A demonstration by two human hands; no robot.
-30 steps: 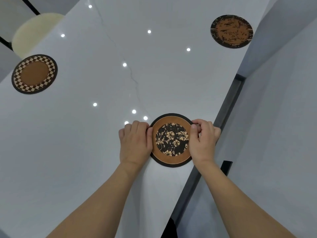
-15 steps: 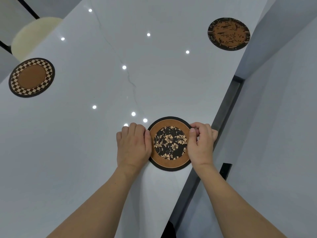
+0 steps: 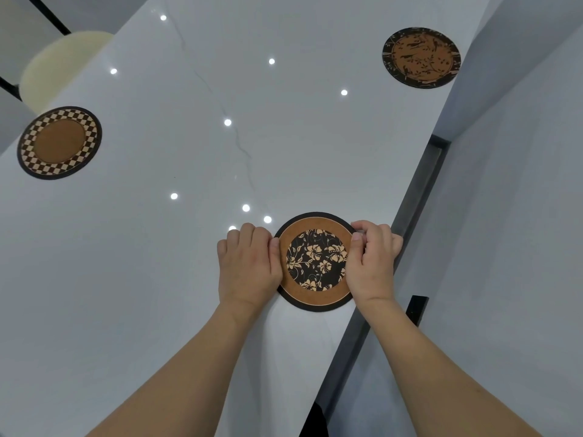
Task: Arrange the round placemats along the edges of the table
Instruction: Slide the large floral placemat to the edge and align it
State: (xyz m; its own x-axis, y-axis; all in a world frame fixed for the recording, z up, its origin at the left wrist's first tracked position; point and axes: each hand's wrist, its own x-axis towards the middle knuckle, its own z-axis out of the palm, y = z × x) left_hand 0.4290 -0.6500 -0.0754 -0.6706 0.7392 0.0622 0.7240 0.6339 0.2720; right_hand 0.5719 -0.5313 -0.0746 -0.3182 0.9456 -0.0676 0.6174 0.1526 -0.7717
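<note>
A round floral placemat (image 3: 316,260), brown with a black flowered centre, lies flat on the glossy white table (image 3: 189,279) close to its right edge. My left hand (image 3: 249,266) grips the mat's left rim, thumb on top. My right hand (image 3: 372,261) pinches its right rim, fingers curled over the edge. A checkered placemat (image 3: 59,142) sits near the left edge. A dark brown placemat with a leafy print (image 3: 421,57) lies at the far right edge.
A cream round stool seat (image 3: 60,67) stands beyond the table's left edge. A dark metal frame (image 3: 410,216) runs under the right edge, with grey floor (image 3: 504,247) beyond. Ceiling lights reflect as white dots on the tabletop.
The floral placemat and both hands have barely shifted, staying at the right edge. The view has tilted slightly, so the other mats appear a little lower in the frame.
</note>
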